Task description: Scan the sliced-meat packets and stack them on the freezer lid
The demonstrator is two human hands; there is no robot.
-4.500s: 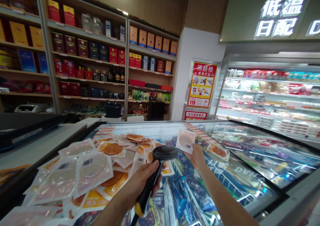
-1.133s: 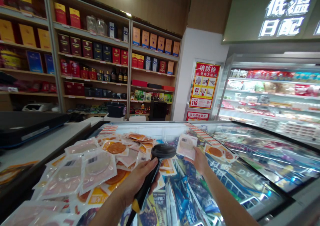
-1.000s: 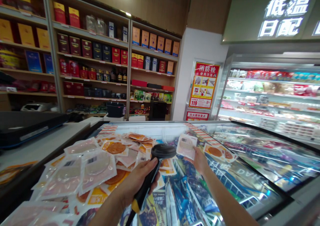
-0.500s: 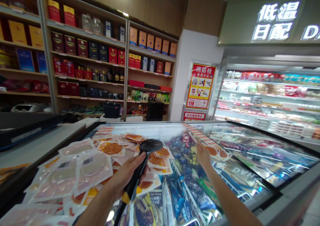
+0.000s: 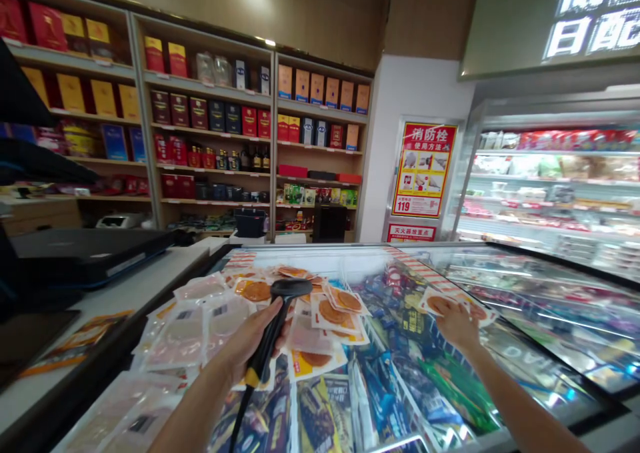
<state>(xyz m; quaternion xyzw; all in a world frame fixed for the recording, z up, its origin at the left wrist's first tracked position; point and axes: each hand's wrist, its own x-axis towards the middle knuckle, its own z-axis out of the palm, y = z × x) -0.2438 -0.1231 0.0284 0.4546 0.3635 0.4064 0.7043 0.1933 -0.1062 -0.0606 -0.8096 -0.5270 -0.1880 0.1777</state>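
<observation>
My left hand [image 5: 265, 333] is wrapped round the black handle of a barcode scanner [image 5: 275, 326], whose head points away and whose cable hangs down. On the right, my right hand [image 5: 456, 326] rests with bent fingers on a flat clear packet of round orange-brown food [image 5: 437, 304]. Its fingertips are partly hidden. Similar food packets [image 5: 333, 311] lie in a loose pile beyond and beside the scanner. Several packets with pale backs and barcodes [image 5: 183, 333] overlap on the left. All of these lie on the glass top of a chest freezer [image 5: 320, 256].
Bagged frozen goods [image 5: 320, 413] show under the glass. To the left is a counter [image 5: 185, 266] with a black flat device [image 5: 95, 253] and an orange packet [image 5: 80, 339]. Shelves of boxes [image 5: 215, 116] stand behind; a lit chiller [image 5: 555, 193] is at the right.
My right hand has moved right and nearer, onto the food packet at the freezer's right side. My view has turned a little left. The scanner stays in my left hand.
</observation>
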